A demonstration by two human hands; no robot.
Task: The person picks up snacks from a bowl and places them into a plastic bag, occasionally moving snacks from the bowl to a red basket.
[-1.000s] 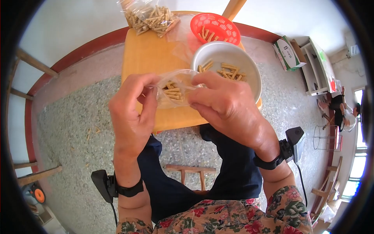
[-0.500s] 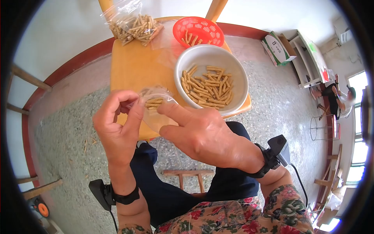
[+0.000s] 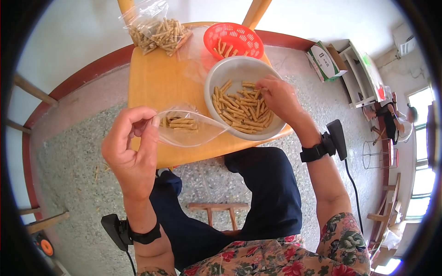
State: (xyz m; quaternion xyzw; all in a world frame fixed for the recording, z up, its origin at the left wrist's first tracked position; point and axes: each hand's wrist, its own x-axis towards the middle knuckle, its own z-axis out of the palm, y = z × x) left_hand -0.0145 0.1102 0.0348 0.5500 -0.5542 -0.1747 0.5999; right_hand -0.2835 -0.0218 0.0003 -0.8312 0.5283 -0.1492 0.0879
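Note:
My left hand [image 3: 133,147] pinches the edge of a clear plastic bag [image 3: 198,138] between thumb and fingers. The bag's mouth gapes to the right, and several short tan sticks [image 3: 183,122] lie inside it. Over the right side of a pale grey bowl [image 3: 212,73] is my right hand [image 3: 282,99], its fingertips drawn together at the sticks there. Whatever those fingers hold is hidden. Many more tan sticks [image 3: 244,108] are heaped in the bowl.
A red perforated basket [image 3: 244,32] with a few sticks stands behind the bowl on the wooden chair seat [image 3: 152,87]. A filled clear bag [image 3: 168,34] lies at the back left. Farther right are a cardboard box [image 3: 326,62] and a seated person [image 3: 403,124].
My right hand has left the plastic bag and moved up and right into the bowl. My left hand still holds the bag, whose mouth now spreads wider.

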